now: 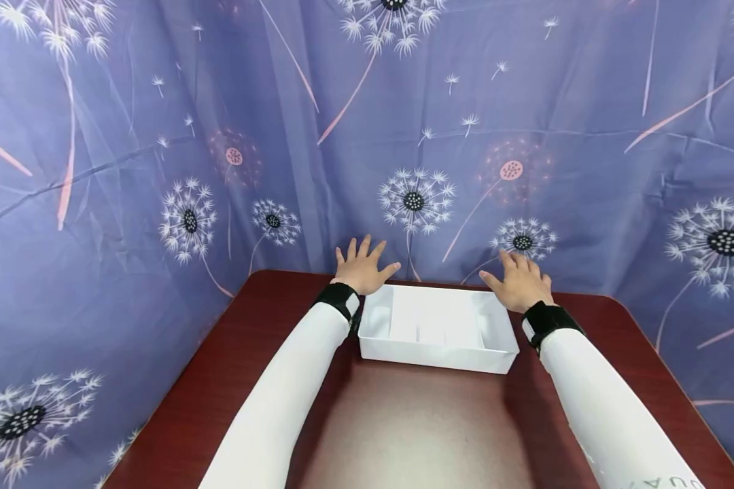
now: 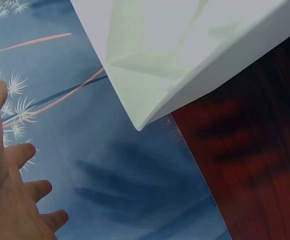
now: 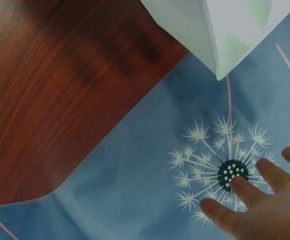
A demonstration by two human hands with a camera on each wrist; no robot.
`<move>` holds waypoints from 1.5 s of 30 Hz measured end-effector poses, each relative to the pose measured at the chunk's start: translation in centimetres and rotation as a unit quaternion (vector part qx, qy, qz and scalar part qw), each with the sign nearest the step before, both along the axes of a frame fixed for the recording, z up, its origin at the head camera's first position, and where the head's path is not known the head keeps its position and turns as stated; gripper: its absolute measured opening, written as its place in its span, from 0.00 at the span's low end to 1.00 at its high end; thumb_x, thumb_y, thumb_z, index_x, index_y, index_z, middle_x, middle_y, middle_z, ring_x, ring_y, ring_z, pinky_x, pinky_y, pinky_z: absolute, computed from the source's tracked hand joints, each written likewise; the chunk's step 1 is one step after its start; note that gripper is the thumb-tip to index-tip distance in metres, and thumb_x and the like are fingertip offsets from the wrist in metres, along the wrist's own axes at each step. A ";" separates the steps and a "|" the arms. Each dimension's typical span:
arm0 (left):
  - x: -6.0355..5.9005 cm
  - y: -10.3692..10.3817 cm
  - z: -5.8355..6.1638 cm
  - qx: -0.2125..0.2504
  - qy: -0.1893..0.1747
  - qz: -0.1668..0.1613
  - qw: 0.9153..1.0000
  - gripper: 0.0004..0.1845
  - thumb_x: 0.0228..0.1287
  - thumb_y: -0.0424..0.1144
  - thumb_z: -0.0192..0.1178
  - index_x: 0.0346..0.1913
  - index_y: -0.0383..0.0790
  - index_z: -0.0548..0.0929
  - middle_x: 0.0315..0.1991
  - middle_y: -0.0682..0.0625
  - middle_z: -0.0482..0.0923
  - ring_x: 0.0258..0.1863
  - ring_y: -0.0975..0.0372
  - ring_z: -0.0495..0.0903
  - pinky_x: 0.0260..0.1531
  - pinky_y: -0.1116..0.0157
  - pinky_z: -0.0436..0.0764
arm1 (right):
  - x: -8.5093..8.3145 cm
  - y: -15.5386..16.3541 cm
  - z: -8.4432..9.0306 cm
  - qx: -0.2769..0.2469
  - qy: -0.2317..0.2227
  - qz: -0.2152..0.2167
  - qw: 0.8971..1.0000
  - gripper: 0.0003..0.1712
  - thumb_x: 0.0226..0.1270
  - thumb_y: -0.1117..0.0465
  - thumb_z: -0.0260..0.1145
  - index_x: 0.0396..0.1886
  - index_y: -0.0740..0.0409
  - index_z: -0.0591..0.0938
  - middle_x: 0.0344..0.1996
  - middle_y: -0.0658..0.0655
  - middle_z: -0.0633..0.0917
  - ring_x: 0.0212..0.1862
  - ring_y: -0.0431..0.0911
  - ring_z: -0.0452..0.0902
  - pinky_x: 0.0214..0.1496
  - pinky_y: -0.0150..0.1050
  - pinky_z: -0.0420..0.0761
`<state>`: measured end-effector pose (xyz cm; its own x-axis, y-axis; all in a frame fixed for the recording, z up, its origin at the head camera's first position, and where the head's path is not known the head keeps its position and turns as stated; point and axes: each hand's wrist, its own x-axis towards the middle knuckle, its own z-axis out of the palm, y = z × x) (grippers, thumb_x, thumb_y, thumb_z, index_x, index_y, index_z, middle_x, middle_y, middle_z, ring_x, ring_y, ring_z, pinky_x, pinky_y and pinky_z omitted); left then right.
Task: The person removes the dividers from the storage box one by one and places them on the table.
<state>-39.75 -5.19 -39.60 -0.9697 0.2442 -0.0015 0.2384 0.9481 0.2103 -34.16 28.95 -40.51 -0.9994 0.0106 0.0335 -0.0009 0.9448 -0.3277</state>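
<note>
A white plastic tray (image 1: pixel 434 356) with compartments lies at the far edge of the table. Beside its far left corner is my left hand (image 1: pixel 362 268), fingers spread and pointing toward the curtain. My right hand (image 1: pixel 518 282) is by the far right corner, its fingers also spread. In the left wrist view, a gap separates the left hand (image 2: pixel 15 185) from the tray's corner (image 2: pixel 149 102). The right wrist view likewise shows the right hand (image 3: pixel 264 205) apart from the tray (image 3: pixel 194 40). Neither hand holds anything.
A reddish-brown table (image 1: pixel 263 326) with rounded far corners carries the tray. Behind it and along both sides hangs a blue curtain (image 1: pixel 342 170) printed with dandelions. Black bands (image 1: pixel 339 299) circle both wrists, over white sleeves (image 1: pixel 281 401).
</note>
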 end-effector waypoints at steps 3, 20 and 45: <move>-0.3 0.0 0.7 0.003 0.006 -0.002 1.000 0.42 0.73 0.76 0.34 0.85 0.66 0.45 0.87 0.49 0.32 0.85 0.43 0.32 0.78 0.33 0.35 | -0.1 0.4 0.7 -0.005 0.007 0.002 1.000 0.55 0.75 0.24 0.43 0.86 0.54 0.45 0.81 0.74 0.46 0.78 0.77 0.39 0.70 0.80 0.47; 0.2 -2.0 -2.7 0.194 -0.031 -0.053 0.979 0.46 0.77 0.67 0.46 0.86 0.49 0.44 0.85 0.41 0.44 0.84 0.43 0.44 0.80 0.42 0.53 | 2.7 4.4 -2.4 -0.085 0.029 0.017 0.996 0.54 0.80 0.32 0.45 0.82 0.73 0.48 0.72 0.84 0.61 0.72 0.79 0.57 0.68 0.75 0.62; 3.6 -3.1 -14.1 0.587 -0.163 -0.020 0.792 0.45 0.68 0.30 0.49 0.85 0.52 0.47 0.86 0.48 0.39 0.85 0.49 0.33 0.80 0.40 0.39 | 5.0 1.3 -9.5 -0.154 -0.002 -0.028 0.988 0.37 0.83 0.47 0.46 0.79 0.68 0.61 0.72 0.77 0.69 0.70 0.75 0.66 0.66 0.71 0.70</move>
